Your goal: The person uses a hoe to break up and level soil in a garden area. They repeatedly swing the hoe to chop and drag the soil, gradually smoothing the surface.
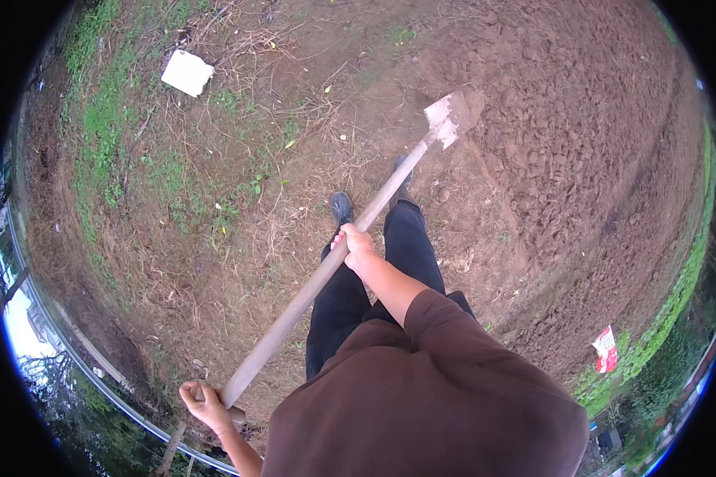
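A spade with a long wooden shaft (292, 316) runs slantwise across my front, from the lower left to the upper right. My left hand (204, 405) is closed around the crosswise grip at the shaft's top end. Partway down the shaft, in front of my thighs, my right hand (353, 241) is wrapped around the wood. The metal spade blade (447, 119), partly coated with soil, is at the edge of the loosened earth, beyond my feet. Whether its edge is in the soil I cannot tell.
Dug, crumbly soil (561, 131) spreads over the right side. My dark boots (342, 208) stand on firmer ground with dry stalks and weeds. A white slab (188, 73) lies at the upper left, a red and white bag (605, 350) at the lower right by a green strip.
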### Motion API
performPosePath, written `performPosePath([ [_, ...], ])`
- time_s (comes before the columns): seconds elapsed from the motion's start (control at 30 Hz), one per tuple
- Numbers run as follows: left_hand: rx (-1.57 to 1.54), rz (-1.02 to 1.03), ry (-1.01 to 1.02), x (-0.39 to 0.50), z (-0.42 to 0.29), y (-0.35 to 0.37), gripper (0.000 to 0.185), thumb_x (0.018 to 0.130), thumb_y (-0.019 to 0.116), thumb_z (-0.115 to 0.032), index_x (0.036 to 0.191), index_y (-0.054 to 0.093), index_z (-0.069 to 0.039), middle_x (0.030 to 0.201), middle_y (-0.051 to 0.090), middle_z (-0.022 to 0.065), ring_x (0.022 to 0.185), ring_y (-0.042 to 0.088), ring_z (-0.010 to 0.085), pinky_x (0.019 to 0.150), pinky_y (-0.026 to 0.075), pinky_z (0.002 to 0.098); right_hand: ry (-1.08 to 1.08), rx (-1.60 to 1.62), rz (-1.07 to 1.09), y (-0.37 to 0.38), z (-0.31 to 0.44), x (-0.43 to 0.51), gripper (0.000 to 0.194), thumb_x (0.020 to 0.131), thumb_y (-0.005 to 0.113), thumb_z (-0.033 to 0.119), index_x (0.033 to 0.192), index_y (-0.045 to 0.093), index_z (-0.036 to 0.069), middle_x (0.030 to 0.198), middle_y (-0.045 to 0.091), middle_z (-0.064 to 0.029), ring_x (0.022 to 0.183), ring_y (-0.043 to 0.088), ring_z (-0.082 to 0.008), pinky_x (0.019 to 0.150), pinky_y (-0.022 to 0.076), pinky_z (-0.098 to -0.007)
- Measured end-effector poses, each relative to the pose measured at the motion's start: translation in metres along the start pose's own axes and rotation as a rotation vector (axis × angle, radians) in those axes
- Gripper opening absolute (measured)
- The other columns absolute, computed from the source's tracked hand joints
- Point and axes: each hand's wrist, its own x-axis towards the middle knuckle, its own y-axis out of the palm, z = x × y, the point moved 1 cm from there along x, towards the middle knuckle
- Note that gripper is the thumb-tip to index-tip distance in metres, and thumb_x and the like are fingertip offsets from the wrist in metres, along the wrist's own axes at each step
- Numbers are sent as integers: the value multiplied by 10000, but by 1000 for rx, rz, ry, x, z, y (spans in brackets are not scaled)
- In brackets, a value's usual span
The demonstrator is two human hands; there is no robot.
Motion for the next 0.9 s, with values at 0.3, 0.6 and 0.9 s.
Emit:
performPosePath([
  [0.3, 31, -35, -15, -9, -108, -50, 153, 817, 576, -190, 825, 504, -56, 616, 426, -17, 584, 391, 78, 544, 318, 213, 77, 143, 213, 60, 27, -74, 119, 766, 567, 72, 753, 453, 42, 636, 468, -65, 533, 507, -206, 471, 472, -391],
  [0.6, 12, 114, 545, -50, -164, 86, 183, 733, 587, -146, 754, 421, -71, 644, 480, 45, 574, 470, 153, 556, 394, 277, -105, 283, 210, 1, 186, -7, 154, 775, 534, 97, 678, 414, 96, 549, 404, -14, 500, 425, -150, 486, 411, -322],
  [0.9, 166, -195, 218, -22, -153, -18, 169, 769, 567, -176, 734, 459, -51, 643, 456, 21, 581, 414, 119, 557, 352, 256, 27, 130, 276, 59, 53, -77, 95, 803, 544, 71, 802, 458, 31, 657, 459, -68, 563, 487, -209, 537, 475, -405],
])
